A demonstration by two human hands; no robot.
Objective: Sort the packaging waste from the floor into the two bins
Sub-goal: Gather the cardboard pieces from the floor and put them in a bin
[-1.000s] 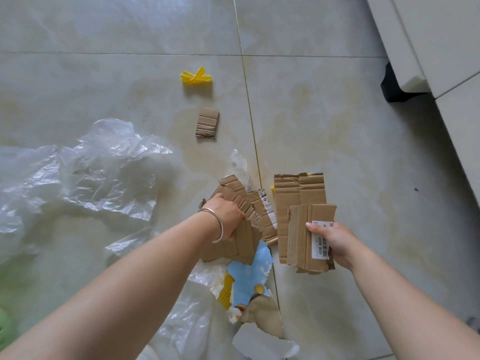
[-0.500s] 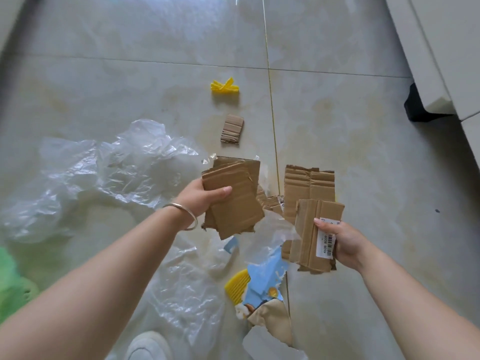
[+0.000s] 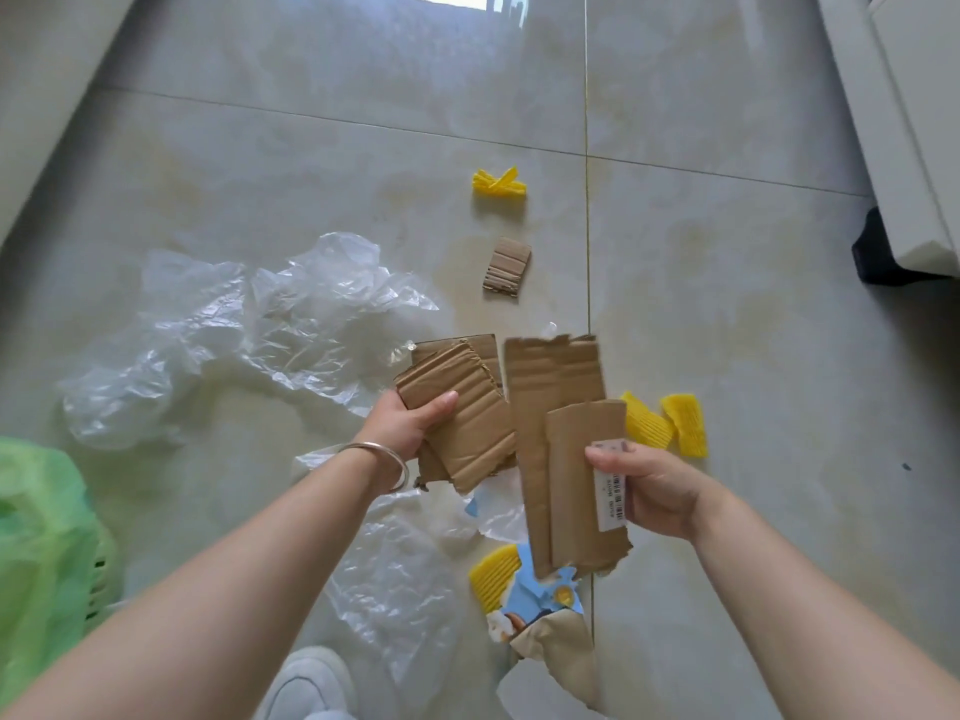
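My left hand grips a stack of torn brown cardboard pieces above the floor. My right hand holds more cardboard strips, one with a white barcode label under my thumb. A small cardboard scrap lies farther away on the tiles, and a yellow foam-net piece lies beyond it. Two yellow foam pieces lie to the right of the held strips. Crumpled clear plastic film spreads over the left floor. A bin with a green bag stands at the left edge.
More clear film, a yellow foam piece and torn blue printed packaging lie below my hands. My white shoe shows at the bottom. White furniture with a dark foot stands at the right.
Both hands have lifted higher with their cardboard, and the view has tilted up and left. Two yellow foam pieces on the right and the green-bagged bin have come into sight.
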